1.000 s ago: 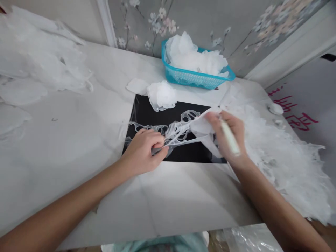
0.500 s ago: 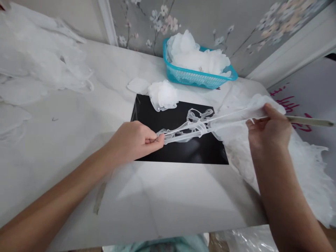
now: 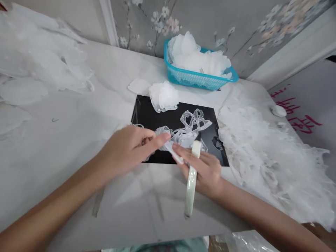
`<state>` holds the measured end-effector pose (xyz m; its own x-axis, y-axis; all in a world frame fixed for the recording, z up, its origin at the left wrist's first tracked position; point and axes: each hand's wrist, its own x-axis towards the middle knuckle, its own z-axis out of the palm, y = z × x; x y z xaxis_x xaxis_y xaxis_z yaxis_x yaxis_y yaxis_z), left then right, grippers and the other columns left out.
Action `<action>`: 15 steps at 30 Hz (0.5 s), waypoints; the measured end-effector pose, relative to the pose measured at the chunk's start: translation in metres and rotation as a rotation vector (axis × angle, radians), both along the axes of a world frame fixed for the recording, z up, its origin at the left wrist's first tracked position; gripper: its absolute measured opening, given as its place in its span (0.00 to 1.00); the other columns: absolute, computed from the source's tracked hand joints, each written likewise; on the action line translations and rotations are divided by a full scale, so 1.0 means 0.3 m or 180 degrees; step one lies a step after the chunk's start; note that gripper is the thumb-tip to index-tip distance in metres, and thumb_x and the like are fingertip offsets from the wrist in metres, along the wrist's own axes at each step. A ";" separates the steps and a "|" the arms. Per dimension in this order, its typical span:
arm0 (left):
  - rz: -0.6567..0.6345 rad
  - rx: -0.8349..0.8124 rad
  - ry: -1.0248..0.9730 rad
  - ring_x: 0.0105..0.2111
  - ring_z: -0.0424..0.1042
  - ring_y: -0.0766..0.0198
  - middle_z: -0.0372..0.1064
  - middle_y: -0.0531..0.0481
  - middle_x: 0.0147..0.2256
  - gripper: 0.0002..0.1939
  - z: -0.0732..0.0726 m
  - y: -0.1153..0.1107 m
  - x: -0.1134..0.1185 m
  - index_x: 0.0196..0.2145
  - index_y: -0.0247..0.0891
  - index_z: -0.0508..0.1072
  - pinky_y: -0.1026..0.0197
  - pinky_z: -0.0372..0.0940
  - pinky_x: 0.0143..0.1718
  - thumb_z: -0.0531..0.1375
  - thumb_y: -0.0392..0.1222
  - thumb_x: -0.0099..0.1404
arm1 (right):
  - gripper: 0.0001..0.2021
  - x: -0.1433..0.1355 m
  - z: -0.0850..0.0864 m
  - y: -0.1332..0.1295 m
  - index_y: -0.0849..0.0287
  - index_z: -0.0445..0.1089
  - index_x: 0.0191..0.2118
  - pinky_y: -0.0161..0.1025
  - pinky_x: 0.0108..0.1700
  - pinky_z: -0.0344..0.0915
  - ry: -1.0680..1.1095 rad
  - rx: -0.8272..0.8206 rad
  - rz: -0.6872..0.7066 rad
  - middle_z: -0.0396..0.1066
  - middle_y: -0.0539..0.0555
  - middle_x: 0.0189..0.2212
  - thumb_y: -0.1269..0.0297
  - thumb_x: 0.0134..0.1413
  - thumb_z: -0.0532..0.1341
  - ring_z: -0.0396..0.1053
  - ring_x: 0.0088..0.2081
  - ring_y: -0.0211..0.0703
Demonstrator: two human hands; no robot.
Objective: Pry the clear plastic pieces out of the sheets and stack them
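Note:
My left hand (image 3: 131, 145) pinches a crumpled sheer white lace-like fabric strip (image 3: 194, 122) over a black sheet (image 3: 154, 120). Beside it, my right hand (image 3: 202, 171) is closed, its fingertips on the same fabric. A slim tool (image 3: 191, 189) with a pale green handle and dark tip rests across the right fingers, held among them; its exact kind is unclear. Loops of the strip spread on the sheet beyond both hands. Just past them, a small stack of white scalloped fabric pieces (image 3: 164, 96) overlaps the sheet's far edge.
A blue basket (image 3: 194, 79) full of white fabric pieces stands by the wall. White sheer fabric is heaped at the left (image 3: 44, 56), and a frilly white pile (image 3: 267, 164) covers the right side. A board with pink writing (image 3: 296, 108) leans at the right.
My right hand has come left and down from the right-hand pile to beside my left hand. The stretched fabric now lies slack and bunched, and the tool has swung to point away from me.

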<state>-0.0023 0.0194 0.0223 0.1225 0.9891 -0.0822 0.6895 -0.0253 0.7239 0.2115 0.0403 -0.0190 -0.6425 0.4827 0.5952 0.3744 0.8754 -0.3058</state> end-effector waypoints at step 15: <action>-0.0860 0.0197 -0.0196 0.23 0.68 0.71 0.70 0.63 0.25 0.10 -0.041 -0.023 0.044 0.37 0.44 0.60 0.70 0.56 0.24 0.58 0.40 0.59 | 0.06 -0.017 0.032 0.072 0.59 0.70 0.40 0.47 0.50 0.66 0.0031 -0.1337 0.0251 0.72 0.58 0.46 0.67 0.56 0.58 0.66 0.50 0.47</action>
